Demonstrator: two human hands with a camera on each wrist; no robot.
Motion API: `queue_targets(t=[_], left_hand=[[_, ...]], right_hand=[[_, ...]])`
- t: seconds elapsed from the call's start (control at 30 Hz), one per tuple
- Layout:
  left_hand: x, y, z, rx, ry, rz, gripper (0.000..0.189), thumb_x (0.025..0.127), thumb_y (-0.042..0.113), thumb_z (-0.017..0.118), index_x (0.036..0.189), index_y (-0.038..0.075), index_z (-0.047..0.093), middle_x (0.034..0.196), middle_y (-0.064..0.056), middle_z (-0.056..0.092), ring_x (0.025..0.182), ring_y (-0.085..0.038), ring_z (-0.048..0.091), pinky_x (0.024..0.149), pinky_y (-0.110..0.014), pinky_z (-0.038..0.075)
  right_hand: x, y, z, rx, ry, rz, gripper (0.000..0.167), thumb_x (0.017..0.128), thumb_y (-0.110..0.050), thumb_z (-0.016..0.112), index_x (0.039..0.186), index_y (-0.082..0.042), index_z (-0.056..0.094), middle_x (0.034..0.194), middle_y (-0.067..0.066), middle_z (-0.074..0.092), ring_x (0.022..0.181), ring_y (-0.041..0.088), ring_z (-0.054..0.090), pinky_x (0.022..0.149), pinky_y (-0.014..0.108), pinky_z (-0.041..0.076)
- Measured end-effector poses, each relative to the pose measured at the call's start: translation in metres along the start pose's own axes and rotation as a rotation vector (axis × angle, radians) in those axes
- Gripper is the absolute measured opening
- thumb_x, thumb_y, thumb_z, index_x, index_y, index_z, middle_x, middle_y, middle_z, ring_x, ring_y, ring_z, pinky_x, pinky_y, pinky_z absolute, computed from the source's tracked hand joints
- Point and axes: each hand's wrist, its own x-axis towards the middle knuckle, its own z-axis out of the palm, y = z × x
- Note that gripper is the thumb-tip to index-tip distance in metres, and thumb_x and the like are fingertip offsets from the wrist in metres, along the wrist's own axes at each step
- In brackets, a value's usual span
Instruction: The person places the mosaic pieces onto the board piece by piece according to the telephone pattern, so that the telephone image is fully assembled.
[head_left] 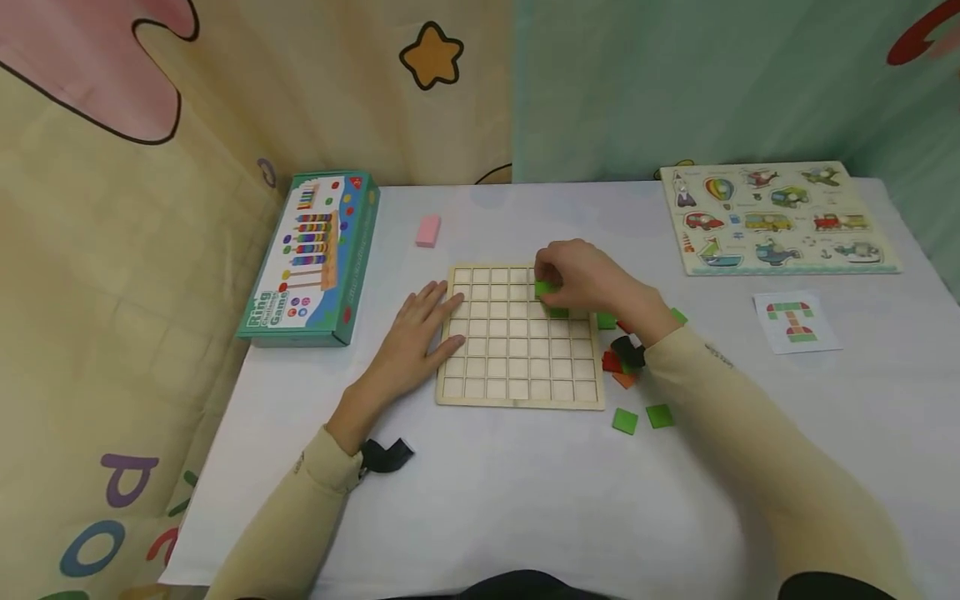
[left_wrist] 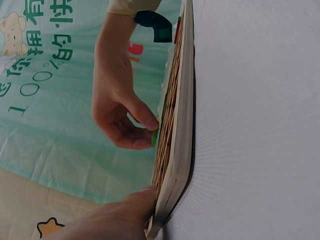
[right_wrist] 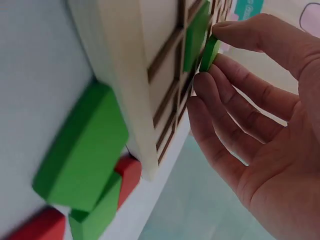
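A wooden grid board (head_left: 497,367) with square cells lies on the white table. Between thumb and fingertips, my right hand (head_left: 588,273) pinches a green square tile (right_wrist: 209,55) at the board's upper right cells. One more green tile (right_wrist: 196,37) sits in a cell just beside it. My left hand (head_left: 412,337) rests with spread, straight fingers at the board's left edge, the thumb lying on its rim. Right of the board, loose green tiles (head_left: 625,421) lie near a red tile (head_left: 611,362) and an orange tile (head_left: 625,380); the right forearm and wristband partly cover this pile.
A small card (head_left: 797,333) with a red, green and orange tile pattern lies at the right. Behind it is a vehicle puzzle board (head_left: 806,242). A boxed game (head_left: 300,258) stands at the far left, and a pink block (head_left: 428,231) lies behind the grid board.
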Motion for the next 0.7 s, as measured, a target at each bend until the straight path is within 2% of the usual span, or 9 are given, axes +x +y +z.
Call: queue_targets(t=[0.2, 0.43, 0.57, 0.7], left_hand=[[0.003, 0.001, -0.005, 0.001, -0.011, -0.004, 0.066, 0.106, 0.037, 0.061, 0.163, 0.010, 0.040, 0.173, -0.017, 0.027, 0.164, -0.034, 0.016, 0.134, -0.054, 0.008], [0.004, 0.003, -0.005, 0.001, -0.019, -0.017, 0.066, 0.106, 0.037, 0.062, 0.163, 0.010, 0.040, 0.174, -0.016, 0.026, 0.164, -0.033, 0.015, 0.134, -0.053, 0.007], [0.004, 0.003, -0.005, -0.001, -0.024, -0.020, 0.066, 0.106, 0.037, 0.062, 0.163, 0.010, 0.040, 0.173, -0.017, 0.026, 0.164, -0.033, 0.015, 0.134, -0.053, 0.007], [0.003, 0.003, -0.005, -0.002, -0.031, -0.020, 0.066, 0.107, 0.037, 0.061, 0.163, 0.011, 0.040, 0.174, -0.017, 0.026, 0.164, -0.032, 0.014, 0.134, -0.052, 0.007]], right_hand=[[0.005, -0.005, 0.005, 0.042, -0.014, 0.008, 0.017, 0.089, -0.010, 0.084, 0.101, -0.005, 0.072, 0.098, 0.011, 0.070, 0.088, 0.025, 0.066, 0.081, 0.041, 0.058], [0.000, -0.003, 0.005, 0.100, 0.001, 0.016, 0.018, 0.090, -0.005, 0.083, 0.106, -0.003, 0.074, 0.103, 0.013, 0.072, 0.094, 0.026, 0.070, 0.086, 0.041, 0.060], [-0.016, 0.004, -0.005, 0.174, 0.005, 0.046, 0.022, 0.093, -0.006, 0.079, 0.114, -0.003, 0.074, 0.110, 0.013, 0.074, 0.100, 0.027, 0.070, 0.092, 0.045, 0.060], [-0.043, 0.019, -0.022, 0.216, 0.045, 0.131, 0.027, 0.094, -0.009, 0.078, 0.120, -0.003, 0.074, 0.114, 0.013, 0.073, 0.104, 0.027, 0.068, 0.097, 0.050, 0.060]])
